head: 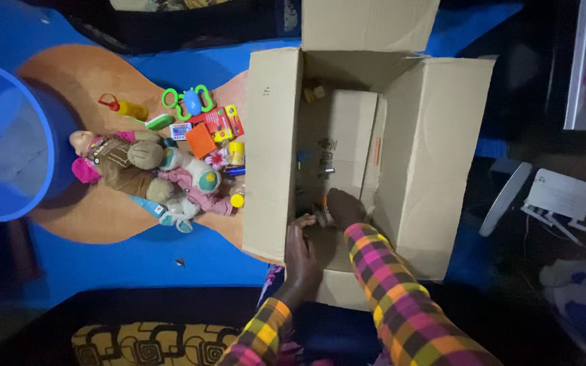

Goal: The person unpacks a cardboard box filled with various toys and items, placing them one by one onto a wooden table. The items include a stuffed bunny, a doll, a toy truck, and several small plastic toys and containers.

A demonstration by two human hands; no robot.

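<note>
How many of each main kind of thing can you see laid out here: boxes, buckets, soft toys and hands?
Cardboard box: 1
Blue bucket: 1
Soft toys, a brown bear and a white plush: 2
Hands reaching into the box, left hand and right hand: 2
Total: 6
The small plastic toys are too jumbled to count.

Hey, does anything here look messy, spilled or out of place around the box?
Nothing looks spilled or broken. The toys lie in a loose jumble on the orange mat beside the open cardboard box, stuffed ones lying on their sides. Both hands, left and right, reach into the box.
</note>
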